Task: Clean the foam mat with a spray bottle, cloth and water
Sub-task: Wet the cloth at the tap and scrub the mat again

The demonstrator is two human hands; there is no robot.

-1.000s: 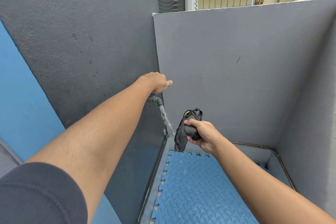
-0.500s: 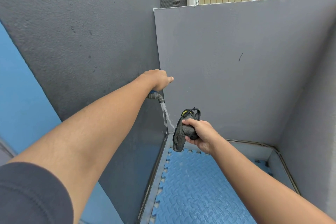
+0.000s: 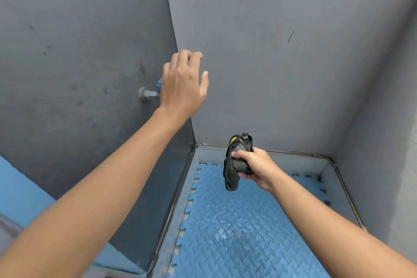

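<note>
The blue foam mat point(image 3: 246, 232) with a diamond tread lies on the floor of a grey walled corner, and a wet patch shines near its middle. My right hand point(image 3: 256, 167) grips a dark grey cloth point(image 3: 234, 170) with a yellow and black edge, bunched up and hanging above the mat's far end. My left hand point(image 3: 182, 83) hovers with relaxed, spread fingers just in front of a wall tap point(image 3: 149, 93) with a blue handle; it holds nothing. No water stream shows at the tap. No spray bottle is in view.
Dark grey wall point(image 3: 79, 40) on the left carries the tap. Lighter grey walls point(image 3: 282, 63) close the back and right. A metal edge strip point(image 3: 173, 212) runs along the mat's left side, and a blue surface point(image 3: 20, 194) lies lower left.
My left hand has let go of the tap handle and lifted off with fingers spread. The water stream seen earlier is gone. The view has tilted downward; the cloth stays in my right hand.
</note>
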